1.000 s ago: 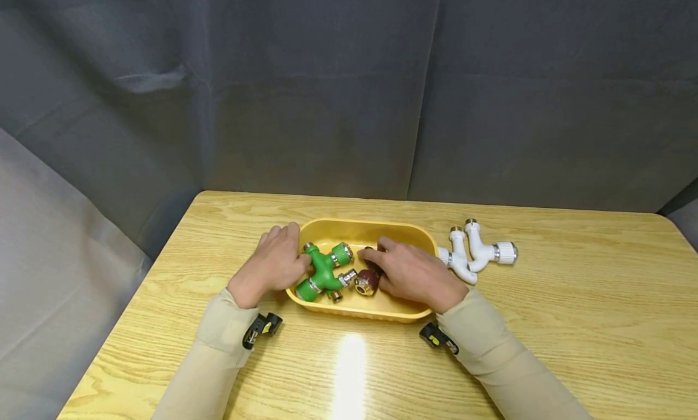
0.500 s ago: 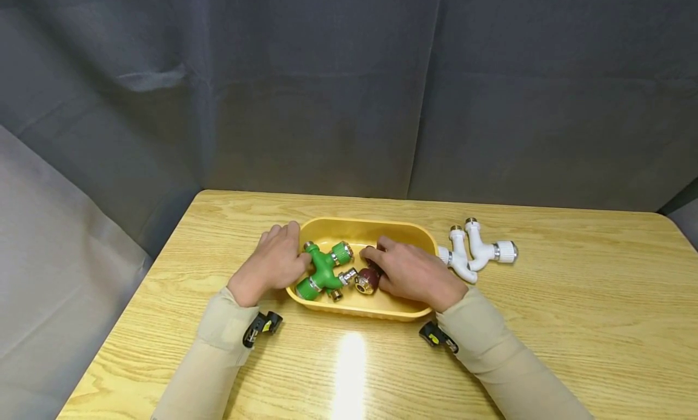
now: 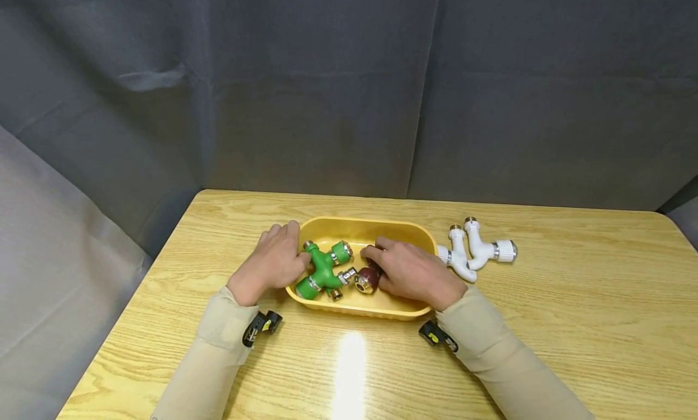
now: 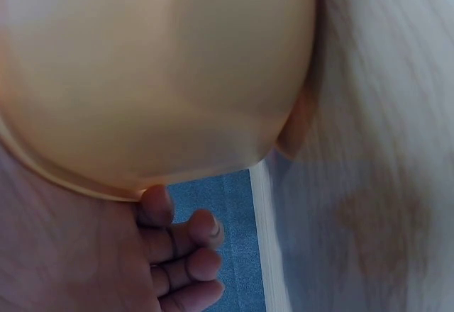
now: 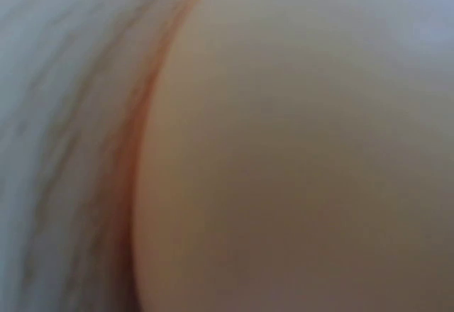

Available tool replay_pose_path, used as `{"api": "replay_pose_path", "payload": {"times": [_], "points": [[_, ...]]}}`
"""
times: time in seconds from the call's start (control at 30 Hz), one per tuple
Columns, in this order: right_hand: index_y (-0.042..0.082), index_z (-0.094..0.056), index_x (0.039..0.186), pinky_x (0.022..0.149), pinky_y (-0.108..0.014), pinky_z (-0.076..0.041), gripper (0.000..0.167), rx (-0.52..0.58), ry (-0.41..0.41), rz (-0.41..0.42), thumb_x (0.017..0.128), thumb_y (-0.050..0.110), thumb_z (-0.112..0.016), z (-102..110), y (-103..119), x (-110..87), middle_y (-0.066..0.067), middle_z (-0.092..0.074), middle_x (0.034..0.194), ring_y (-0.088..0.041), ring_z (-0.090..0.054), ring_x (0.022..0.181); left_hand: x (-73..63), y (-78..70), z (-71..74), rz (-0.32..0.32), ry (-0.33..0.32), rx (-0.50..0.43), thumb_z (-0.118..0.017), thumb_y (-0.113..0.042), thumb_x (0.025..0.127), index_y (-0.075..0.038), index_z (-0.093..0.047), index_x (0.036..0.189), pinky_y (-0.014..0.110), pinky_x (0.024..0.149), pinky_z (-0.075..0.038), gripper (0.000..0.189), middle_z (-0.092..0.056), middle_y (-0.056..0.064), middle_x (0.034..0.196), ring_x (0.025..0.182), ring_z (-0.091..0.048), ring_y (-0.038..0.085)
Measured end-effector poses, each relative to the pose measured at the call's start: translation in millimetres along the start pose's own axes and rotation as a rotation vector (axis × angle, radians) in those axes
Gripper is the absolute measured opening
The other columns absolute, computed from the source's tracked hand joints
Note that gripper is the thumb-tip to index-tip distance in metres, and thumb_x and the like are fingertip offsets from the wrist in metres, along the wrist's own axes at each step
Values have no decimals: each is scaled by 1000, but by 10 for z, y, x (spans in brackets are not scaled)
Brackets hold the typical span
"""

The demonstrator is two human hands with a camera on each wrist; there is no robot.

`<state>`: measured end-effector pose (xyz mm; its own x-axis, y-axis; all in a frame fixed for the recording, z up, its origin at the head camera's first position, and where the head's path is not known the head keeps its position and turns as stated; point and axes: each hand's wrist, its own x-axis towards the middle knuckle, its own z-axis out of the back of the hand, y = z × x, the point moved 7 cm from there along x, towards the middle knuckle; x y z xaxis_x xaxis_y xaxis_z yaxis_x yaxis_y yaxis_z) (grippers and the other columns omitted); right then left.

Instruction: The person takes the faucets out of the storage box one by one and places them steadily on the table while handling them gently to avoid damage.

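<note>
1. Little has moved against the frame a second ago: the right hand (image 3: 414, 271) has drawn its index finger slightly inward over the dark red tap (image 3: 368, 279); everything else lies as it did.
2. Wood-grain table (image 3: 589, 311): it bears the yellow tub (image 3: 362, 313) and, just beyond the tub's right end, two white taps (image 3: 482, 249).
3. Yellow tub: the left hand (image 3: 275, 262) grips its left rim, thumb over the inside, fingers loosely curled outside the wall.
4. Two green taps (image 3: 326, 273): already in the tub's left part, overlapping, held by neither hand; that portion looks settled.
5. White taps: touching each other on the table, outside the tub, so not placed inside.
6. Dark red tap: inside, right of the green ones. The right hand's fingers curl round it, so its handling seems unfinished; whether a second lies beneath, I cannot tell.
</note>
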<state>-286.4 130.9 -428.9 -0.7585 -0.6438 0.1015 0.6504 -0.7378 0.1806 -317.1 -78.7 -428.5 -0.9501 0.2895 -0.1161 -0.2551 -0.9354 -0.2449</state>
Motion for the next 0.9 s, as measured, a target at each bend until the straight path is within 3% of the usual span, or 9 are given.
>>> {"api": "replay_pose_path", "payload": {"times": [0.9], "points": [[14,-70,122,65,-29,-51,36,-6,-16,7,86,11,-71,14,6,-16,-3,-65,99,-11,-57,73,0,3,-12,2,10,-3,-49,-33,97,-8,-43,105,35,80,-30,26,-47,8,90,90,-41,26]]}}
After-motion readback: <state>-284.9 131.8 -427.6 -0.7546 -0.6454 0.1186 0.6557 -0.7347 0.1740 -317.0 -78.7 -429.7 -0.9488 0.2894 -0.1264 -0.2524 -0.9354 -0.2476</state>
